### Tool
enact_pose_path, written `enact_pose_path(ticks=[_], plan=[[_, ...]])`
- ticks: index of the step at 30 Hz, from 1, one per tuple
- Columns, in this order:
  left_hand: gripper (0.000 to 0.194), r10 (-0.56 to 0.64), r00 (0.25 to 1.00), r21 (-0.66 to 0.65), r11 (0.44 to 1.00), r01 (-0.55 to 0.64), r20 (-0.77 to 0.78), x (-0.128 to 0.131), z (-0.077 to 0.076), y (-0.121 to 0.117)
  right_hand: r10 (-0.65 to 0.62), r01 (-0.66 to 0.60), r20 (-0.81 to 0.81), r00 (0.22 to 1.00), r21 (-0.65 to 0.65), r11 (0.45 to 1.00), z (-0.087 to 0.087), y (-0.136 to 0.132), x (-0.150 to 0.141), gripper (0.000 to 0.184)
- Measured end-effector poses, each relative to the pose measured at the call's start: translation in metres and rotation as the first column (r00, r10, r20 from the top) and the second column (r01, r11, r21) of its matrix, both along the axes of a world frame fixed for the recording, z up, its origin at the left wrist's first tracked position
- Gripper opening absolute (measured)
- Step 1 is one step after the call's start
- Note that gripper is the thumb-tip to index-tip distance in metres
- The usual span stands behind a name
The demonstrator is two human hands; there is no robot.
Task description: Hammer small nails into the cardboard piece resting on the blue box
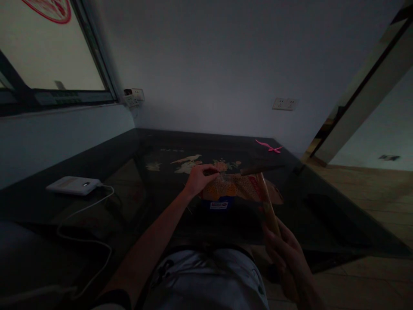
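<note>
My right hand is wrapped round the wooden handle of a hammer, which is raised with its long dark head at the top. On the left, my left hand has thumb and fingers pinched together at the edge of a flat brown and orange printed piece, perhaps cardboard. Whatever sits in that pinch is too small and dark to make out. Below the piece shows a blue part with a white label. The hammer's head overlaps the piece's right part in view; contact cannot be told.
All this is on a dark glossy table printed with a bird and flowers. A white power bank with a white cable lies left. A pink ribbon is near the back right corner, and a dark flat object lies right.
</note>
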State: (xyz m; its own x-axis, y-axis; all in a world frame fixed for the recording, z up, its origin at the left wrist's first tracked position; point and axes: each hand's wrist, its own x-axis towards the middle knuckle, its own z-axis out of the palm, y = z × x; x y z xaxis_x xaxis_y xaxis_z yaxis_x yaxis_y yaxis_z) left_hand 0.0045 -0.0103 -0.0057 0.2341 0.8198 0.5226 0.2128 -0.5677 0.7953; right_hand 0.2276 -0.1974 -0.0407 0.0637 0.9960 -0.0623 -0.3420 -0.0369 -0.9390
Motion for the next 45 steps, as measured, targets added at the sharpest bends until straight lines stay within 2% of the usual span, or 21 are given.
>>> enact_pose_path(ticks=[4, 13, 19, 23, 27, 29, 31, 37, 45], plan=[[0.012, -0.009, 1.000, -0.025, 1.000, 0.009, 0.001, -0.001, -0.005, 0.002, -0.010, 0.011, 0.020, 1.000, -0.015, 1.000, -0.003, 0.000, 0.002, 0.049], [0.011, -0.001, 1.000, -0.018, 1.000, 0.001, -0.029, 0.000, -0.005, 0.002, 0.004, -0.004, -0.032, 0.999, -0.010, 1.000, 0.001, -0.001, 0.000, 0.050], [0.010, 0.015, 0.997, -0.009, 1.000, -0.015, -0.072, -0.001, -0.005, 0.001, -0.005, 0.005, 0.036, 0.999, -0.020, 1.000, 0.009, -0.002, 0.003, 0.056], [0.009, 0.014, 0.996, -0.005, 1.000, -0.015, -0.087, -0.001, -0.005, 0.000, -0.008, 0.012, 0.221, 0.975, -0.019, 1.000, 0.033, 0.002, 0.015, 0.055], [0.010, 0.028, 0.996, -0.042, 0.999, -0.032, -0.080, -0.001, -0.007, 0.001, -0.031, 0.018, 0.429, 0.903, 0.034, 0.999, 0.079, 0.010, 0.022, 0.054], [0.009, 0.021, 0.998, -0.064, 0.998, -0.025, -0.061, 0.000, -0.007, 0.002, 0.049, -0.080, 0.519, 0.854, 0.037, 0.996, 0.101, 0.016, 0.020, 0.056], [0.008, 0.013, 0.998, -0.076, 0.997, -0.017, -0.054, 0.001, -0.008, 0.002, 0.121, -0.148, 0.583, 0.803, -0.001, 0.989, 0.115, 0.023, 0.016, 0.062], [0.009, 0.056, 0.995, -0.073, 0.995, -0.061, -0.077, 0.001, -0.005, -0.003, 0.362, -0.333, 0.624, 0.692, -0.170, 0.928, 0.121, 0.038, 0.009, 0.065], [0.006, 0.028, 0.998, -0.098, 0.995, -0.034, -0.055, 0.001, -0.006, -0.002, 0.291, -0.306, 0.549, 0.783, -0.067, 0.950, 0.130, 0.040, 0.008, 0.057]])
